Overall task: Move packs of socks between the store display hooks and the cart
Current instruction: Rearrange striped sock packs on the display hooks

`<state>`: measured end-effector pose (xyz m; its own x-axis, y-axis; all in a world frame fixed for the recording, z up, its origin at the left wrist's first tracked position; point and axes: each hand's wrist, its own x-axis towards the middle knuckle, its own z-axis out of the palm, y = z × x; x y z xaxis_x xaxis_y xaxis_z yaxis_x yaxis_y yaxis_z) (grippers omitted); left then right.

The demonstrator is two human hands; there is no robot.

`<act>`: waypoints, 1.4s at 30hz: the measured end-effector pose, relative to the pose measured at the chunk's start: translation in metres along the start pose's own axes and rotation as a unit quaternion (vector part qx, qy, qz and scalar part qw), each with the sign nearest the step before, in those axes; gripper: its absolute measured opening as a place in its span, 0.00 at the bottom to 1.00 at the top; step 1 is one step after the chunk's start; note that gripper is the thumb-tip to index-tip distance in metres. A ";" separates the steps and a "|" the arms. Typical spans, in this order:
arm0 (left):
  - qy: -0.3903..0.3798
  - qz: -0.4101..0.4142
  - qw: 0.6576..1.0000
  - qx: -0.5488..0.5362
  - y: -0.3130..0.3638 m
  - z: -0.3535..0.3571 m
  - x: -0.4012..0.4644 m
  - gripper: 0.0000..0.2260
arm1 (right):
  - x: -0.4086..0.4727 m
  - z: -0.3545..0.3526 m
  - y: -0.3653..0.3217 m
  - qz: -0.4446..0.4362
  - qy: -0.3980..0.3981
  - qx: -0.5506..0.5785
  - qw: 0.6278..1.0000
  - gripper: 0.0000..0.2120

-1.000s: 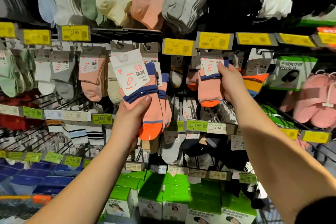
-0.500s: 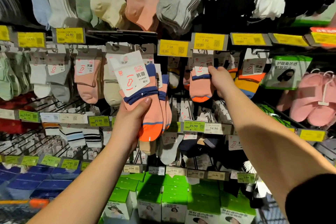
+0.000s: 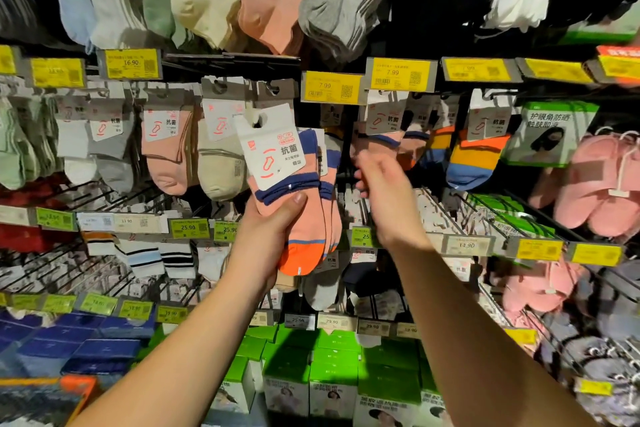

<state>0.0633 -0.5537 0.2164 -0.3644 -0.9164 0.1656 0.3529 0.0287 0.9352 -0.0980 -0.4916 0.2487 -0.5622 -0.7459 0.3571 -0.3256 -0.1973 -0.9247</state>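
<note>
Two bare forearms, no sleeves in view. Left hand (image 3: 268, 236), right hand (image 3: 388, 198): no rings, no gloves.

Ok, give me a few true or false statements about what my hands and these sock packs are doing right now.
1. The left hand grips a pink sock pack with navy bands and an orange toe. True.
2. The right hand holds a green box. False: it holds no box and sits below the hanging pink pack.
3. The yellow price tag above the held pack reads 7.99. True.
4. The held pack hangs on its hook. False: it is off the hook, in the hand.
</note>
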 end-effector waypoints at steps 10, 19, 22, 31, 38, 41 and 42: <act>-0.022 0.007 0.997 0.072 -0.015 -0.001 -0.004 0.35 | -0.024 0.036 0.008 0.064 -0.049 0.054 0.995 0.29; 0.008 0.022 0.971 0.237 -0.017 -0.013 -0.009 0.41 | -0.028 0.043 0.023 0.110 -0.084 0.154 0.978 0.02; 0.031 -0.016 0.978 0.205 -0.015 -0.013 -0.008 0.35 | -0.026 0.045 0.026 0.122 -0.092 0.186 0.971 0.04; 0.068 0.010 0.987 0.146 -0.018 -0.013 0.004 0.21 | -0.005 0.032 0.037 0.120 -0.061 0.241 0.961 0.07; 0.068 0.018 0.994 0.084 -0.008 -0.015 0.008 0.16 | 0.034 -0.026 0.032 0.079 -0.017 0.252 0.964 0.11; 0.056 0.025 0.995 0.073 -0.004 -0.011 0.008 0.24 | 0.054 -0.038 0.024 0.079 0.006 0.226 0.971 0.08; 0.053 0.028 0.996 0.069 -0.003 -0.010 0.008 0.26 | 0.060 -0.041 0.021 0.076 0.011 0.218 0.973 0.08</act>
<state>0.0678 -0.5654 0.2115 -0.2525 -0.9482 0.1926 0.2461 0.1295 0.9605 -0.1699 -0.5145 0.2564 -0.5971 -0.7743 0.2097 0.1129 -0.3400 -0.9336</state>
